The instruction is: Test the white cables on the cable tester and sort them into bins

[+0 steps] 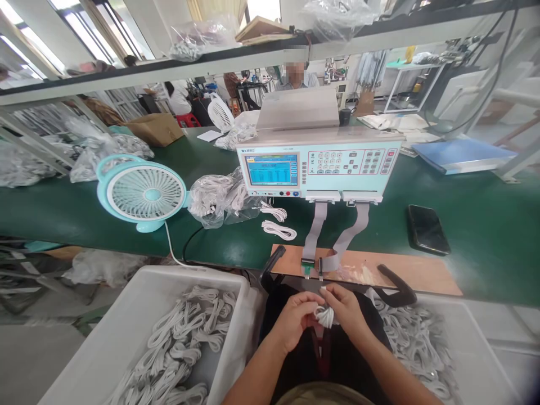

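Note:
A coiled white cable [325,316] is held between my two hands over my lap. The fingers of my left hand [297,318] are pinched on the coil's left side. My right hand [343,306] grips the cable near a small white plug end [323,288], which points toward the table. Just beyond my fingers, a green connector board [307,270] and a dark connector [321,269] hang at the ends of grey ribbon cables [315,230]. These run to a tester [312,163] with a lit blue screen.
White bins of coiled cables stand at left [230,332] and right [476,337]. On the green table [358,225] are a blue fan [145,191], bagged cables [211,197], two loose coils [279,229], a phone [428,229] and a blue folder [464,154]. A person [295,76] is behind the tester.

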`<state>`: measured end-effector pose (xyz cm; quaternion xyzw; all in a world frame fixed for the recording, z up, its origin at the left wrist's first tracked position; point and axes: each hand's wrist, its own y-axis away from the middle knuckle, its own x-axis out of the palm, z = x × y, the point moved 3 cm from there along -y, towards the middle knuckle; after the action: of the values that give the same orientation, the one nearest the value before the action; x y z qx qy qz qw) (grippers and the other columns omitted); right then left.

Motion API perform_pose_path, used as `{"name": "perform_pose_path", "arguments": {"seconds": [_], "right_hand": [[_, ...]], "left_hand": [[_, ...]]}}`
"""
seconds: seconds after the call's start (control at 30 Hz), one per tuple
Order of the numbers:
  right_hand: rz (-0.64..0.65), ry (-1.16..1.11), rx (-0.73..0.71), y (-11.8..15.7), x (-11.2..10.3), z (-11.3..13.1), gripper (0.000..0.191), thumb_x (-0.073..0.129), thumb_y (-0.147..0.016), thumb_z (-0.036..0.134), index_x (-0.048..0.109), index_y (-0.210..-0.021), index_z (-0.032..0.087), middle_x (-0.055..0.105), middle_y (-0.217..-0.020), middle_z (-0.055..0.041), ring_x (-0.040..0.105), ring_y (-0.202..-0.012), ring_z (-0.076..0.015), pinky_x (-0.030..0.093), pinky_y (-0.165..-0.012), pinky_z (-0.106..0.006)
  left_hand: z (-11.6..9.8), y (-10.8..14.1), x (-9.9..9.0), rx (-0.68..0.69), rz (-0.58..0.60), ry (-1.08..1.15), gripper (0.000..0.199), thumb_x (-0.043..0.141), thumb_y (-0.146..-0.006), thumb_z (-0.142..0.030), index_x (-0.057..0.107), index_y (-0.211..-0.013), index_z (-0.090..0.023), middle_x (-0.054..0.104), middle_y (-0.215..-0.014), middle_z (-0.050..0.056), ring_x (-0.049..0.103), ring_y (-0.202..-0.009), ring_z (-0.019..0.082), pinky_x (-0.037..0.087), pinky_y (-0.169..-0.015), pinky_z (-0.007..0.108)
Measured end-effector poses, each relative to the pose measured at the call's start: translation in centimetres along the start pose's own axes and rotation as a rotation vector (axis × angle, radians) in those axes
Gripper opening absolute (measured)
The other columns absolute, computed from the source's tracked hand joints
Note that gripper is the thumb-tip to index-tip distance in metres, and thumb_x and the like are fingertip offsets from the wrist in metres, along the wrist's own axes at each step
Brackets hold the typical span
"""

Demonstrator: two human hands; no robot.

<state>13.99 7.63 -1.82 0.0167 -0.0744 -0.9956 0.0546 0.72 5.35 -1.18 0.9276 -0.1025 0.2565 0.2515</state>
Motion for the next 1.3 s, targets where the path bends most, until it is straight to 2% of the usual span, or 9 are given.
{"name": "perform_pose_path", "arguments": {"seconds": [0.17, 0.33, 0.5, 0.67, 0.8, 0.9, 1.0, 1.17, 1.3], "right_hand": [[-0.064, -0.091, 0.096, -0.6, 0.2, -0.1, 0.036, 0.067, -0.073, 0.049, 0.058, -0.064, 0.016, 0.05, -0.057, 0.0015, 0.044, -0.052, -0.013, 0.035, -0.05, -0.024], [-0.1, -0.086, 0.083, -0.8, 0.4, 0.2, 0.036, 0.07, -0.07, 0.05, 0.063, -0.065, 0.014, 0.053, -0.057, 0.0004, 0.045, -0.052, -0.0135, 0.036, -0.051, -0.024], [-0.134, -0.154, 0.114, -0.8, 0.8, 0.5, 0.037, 0.074, -0.063, 0.051, 0.064, -0.063, 0.015, 0.054, -0.055, 0.0002, 0.045, -0.05, -0.0133, 0.037, -0.049, -0.025], [-0.162, -0.314, 0.232, -0.7, 1.3, 0.5, 0.037, 0.078, -0.058, 0.048, 0.063, -0.06, 0.015, 0.055, -0.053, 0.0005, 0.046, -0.045, -0.013, 0.037, -0.046, -0.025], [-0.172, -0.458, 0.299, -0.9, 1.7, 0.1, 0.037, 0.081, -0.055, 0.045, 0.063, -0.061, 0.014, 0.056, -0.052, -0.0008, 0.048, -0.044, -0.0137, 0.039, -0.045, -0.025], [-0.193, -0.529, 0.318, -1.0, 1.9, -0.2, 0.036, 0.083, -0.053, 0.042, 0.064, -0.064, 0.013, 0.059, -0.055, -0.0023, 0.052, -0.046, -0.0147, 0.041, -0.047, -0.026], [-0.177, -0.579, 0.323, -1.0, 2.1, -0.3, 0.035, 0.083, -0.053, 0.041, 0.066, -0.067, 0.014, 0.062, -0.059, -0.003, 0.055, -0.051, -0.0166, 0.044, -0.051, -0.027], [-0.178, -0.519, 0.28, -0.9, 1.9, -0.2, 0.034, 0.081, -0.057, 0.044, 0.065, -0.065, 0.015, 0.063, -0.06, -0.0027, 0.057, -0.053, -0.0176, 0.044, -0.053, -0.027], [-0.168, -0.485, 0.258, -0.9, 1.7, -0.6, 0.035, 0.081, -0.057, 0.044, 0.066, -0.068, 0.015, 0.064, -0.061, -0.0032, 0.058, -0.056, -0.0192, 0.044, -0.053, -0.027]], "left_hand": [[0.4, -0.5, -1.4, -0.079, 0.097, 0.264, 0.021, 0.062, -0.065, -0.013, 0.066, -0.086, -0.01, 0.06, -0.065, 0.004, 0.055, -0.057, 0.01, 0.053, -0.06, 0.028], [0.7, -0.1, -2.8, -0.07, 0.128, 0.274, 0.038, 0.07, -0.06, -0.008, 0.065, -0.097, -0.01, 0.065, -0.075, 0.006, 0.061, -0.064, 0.012, 0.053, -0.066, 0.028], [0.7, -0.5, -2.7, -0.039, -0.015, 0.185, 0.034, 0.077, -0.06, -0.019, 0.063, -0.09, -0.01, 0.062, -0.066, 0.002, 0.058, -0.055, 0.01, 0.051, -0.056, 0.024], [0.2, -1.2, -2.2, 0.136, -0.177, -0.085, 0.03, 0.067, -0.071, -0.042, 0.055, -0.069, -0.014, 0.052, -0.053, -0.003, 0.045, -0.042, 0.008, 0.038, -0.04, 0.019], [-1.0, -1.2, -1.6, 0.253, -0.113, -0.376, 0.038, 0.053, -0.081, -0.048, 0.055, -0.062, -0.014, 0.049, -0.053, -0.002, 0.044, -0.046, 0.009, 0.034, -0.045, 0.02], [-1.9, -1.2, -1.3, 0.344, -0.088, -0.435, 0.034, 0.053, -0.082, -0.044, 0.059, -0.066, -0.014, 0.053, -0.065, 0.001, 0.046, -0.059, 0.011, 0.037, -0.054, 0.021], [-2.2, -1.3, -1.3, 0.441, -0.156, -0.463, 0.034, 0.055, -0.081, -0.038, 0.055, -0.057, -0.014, 0.052, -0.069, 0.002, 0.045, -0.068, 0.013, 0.036, -0.063, 0.022], [-1.7, -1.9, -1.6, 0.485, -0.279, -0.495, 0.041, 0.053, -0.08, -0.039, 0.044, -0.048, -0.016, 0.038, -0.056, -0.002, 0.034, -0.058, 0.011, 0.029, -0.057, 0.022], [-1.3, -2.3, -1.5, 0.478, -0.317, -0.462, 0.041, 0.055, -0.078, -0.044, 0.047, -0.05, -0.016, 0.04, -0.056, -0.002, 0.036, -0.058, 0.012, 0.03, -0.058, 0.023]]}}
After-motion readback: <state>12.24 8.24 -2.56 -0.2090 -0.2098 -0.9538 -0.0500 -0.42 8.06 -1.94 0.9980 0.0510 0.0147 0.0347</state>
